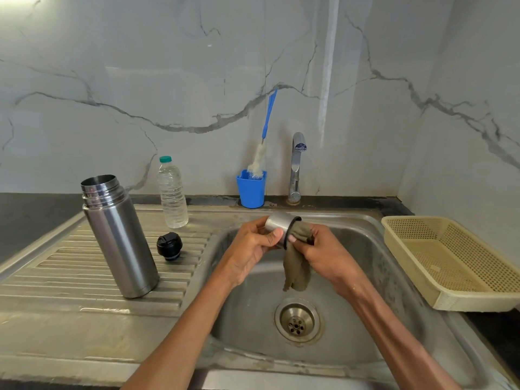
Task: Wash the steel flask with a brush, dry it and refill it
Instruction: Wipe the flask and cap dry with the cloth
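The steel flask (119,237) stands upright and uncapped on the ribbed draining board at the left. Its black stopper (169,246) lies on the board beside it. Over the sink, my left hand (253,246) grips the flask's steel cup lid (278,224), held on its side with the mouth facing right. My right hand (318,249) holds an olive-brown cloth (297,266) pushed into the lid's mouth, with the rest hanging down. A blue-handled bottle brush (263,147) stands in a blue holder (251,190) behind the sink. A plastic water bottle (171,192) stands behind the flask.
The steel sink (351,291) has its drain (298,322) below my hands. A chrome tap (297,167) rises at the back, with no water running. A beige plastic basket (450,260) sits on the dark counter at the right. A marble wall backs everything.
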